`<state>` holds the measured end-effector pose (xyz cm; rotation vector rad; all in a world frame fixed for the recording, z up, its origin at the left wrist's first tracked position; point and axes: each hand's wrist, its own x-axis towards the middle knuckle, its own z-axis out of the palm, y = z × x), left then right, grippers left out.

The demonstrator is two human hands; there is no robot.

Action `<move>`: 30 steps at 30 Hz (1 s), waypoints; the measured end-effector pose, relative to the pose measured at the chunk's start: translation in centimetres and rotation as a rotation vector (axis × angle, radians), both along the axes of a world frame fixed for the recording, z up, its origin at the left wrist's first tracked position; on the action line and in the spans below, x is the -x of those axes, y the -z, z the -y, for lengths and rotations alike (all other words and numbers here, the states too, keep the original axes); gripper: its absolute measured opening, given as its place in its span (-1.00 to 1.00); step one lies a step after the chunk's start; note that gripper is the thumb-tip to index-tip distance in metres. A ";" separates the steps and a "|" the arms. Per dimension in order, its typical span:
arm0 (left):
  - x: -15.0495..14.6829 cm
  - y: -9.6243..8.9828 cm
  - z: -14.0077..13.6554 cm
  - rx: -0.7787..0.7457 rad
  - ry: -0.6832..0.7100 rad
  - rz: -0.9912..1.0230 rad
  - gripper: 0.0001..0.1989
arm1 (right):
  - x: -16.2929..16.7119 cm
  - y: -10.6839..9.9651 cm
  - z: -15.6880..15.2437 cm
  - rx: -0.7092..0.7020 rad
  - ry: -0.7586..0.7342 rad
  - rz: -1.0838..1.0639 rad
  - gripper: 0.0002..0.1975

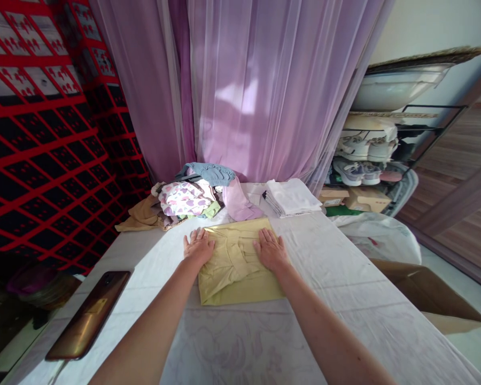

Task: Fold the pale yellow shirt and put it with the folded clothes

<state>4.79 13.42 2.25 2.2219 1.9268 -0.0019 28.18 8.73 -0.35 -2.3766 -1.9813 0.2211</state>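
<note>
A pale yellow garment (240, 267), folded into a rough rectangle, lies on the white cloth-covered table (232, 342) in front of me. Its upper layer is gathered and creased in the middle. My left hand (199, 247) rests on its left edge, fingers stretched out. On its upper right side my right hand (271, 250) lies flat with the fingers extended. Neither hand grips the fabric. Just beyond the garment sits a heap of crumpled clothes (188, 199), with a pink piece (240, 200) hanging toward it. A stack of folded white cloths (292, 197) is at the back right.
A phone (90, 315) with a cable lies at the table's left. Purple curtains (252, 96) hang behind. To the right are a rack with shoes (361, 172), a plastic bag (379, 235) and an open cardboard box (428, 294). A red-and-black patterned cover (44, 139) stands left.
</note>
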 end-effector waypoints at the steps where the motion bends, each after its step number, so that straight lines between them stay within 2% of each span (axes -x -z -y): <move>1: -0.6 -0.3 0.6 -0.019 0.003 0.000 -0.43 | 0.1 0.0 0.0 -0.007 0.000 -0.002 -0.36; 4: -2.2 -0.2 3.1 -0.130 0.126 0.048 -0.41 | 0.2 0.1 0.0 -0.020 -0.005 -0.002 -0.36; 7: -2.7 1.1 5.5 -0.162 0.272 0.072 -0.37 | -0.3 0.1 -0.1 -0.020 -0.009 -0.018 -0.37; 11: -2.2 2.3 6.6 -0.177 0.305 0.073 -0.29 | -0.7 -0.7 0.0 -0.015 0.037 -0.114 -0.42; 15: -2.1 2.2 6.4 -0.166 0.305 0.053 -0.21 | 1.8 -1.7 0.6 -0.173 0.123 -0.098 -0.43; 18: -2.3 2.0 6.3 -0.157 0.312 0.031 -0.20 | 5.2 -1.8 1.4 -0.273 -0.020 -0.093 -0.44; 21: -2.4 1.9 6.4 -0.154 0.315 0.026 -0.22 | 6.9 -1.0 2.1 -0.265 -0.115 -0.123 -0.45; 23: -2.3 1.9 6.3 -0.153 0.314 0.035 -0.21 | 6.2 -0.1 2.6 -0.245 -0.114 -0.109 -0.47; 26: -2.3 2.0 6.2 -0.156 0.315 0.052 -0.19 | 3.4 0.8 3.4 -0.249 -0.100 -0.041 -0.48; 30: -2.2 2.1 6.1 -0.149 0.308 0.069 -0.21 | -0.7 0.9 4.6 -0.287 -0.003 -0.046 -0.47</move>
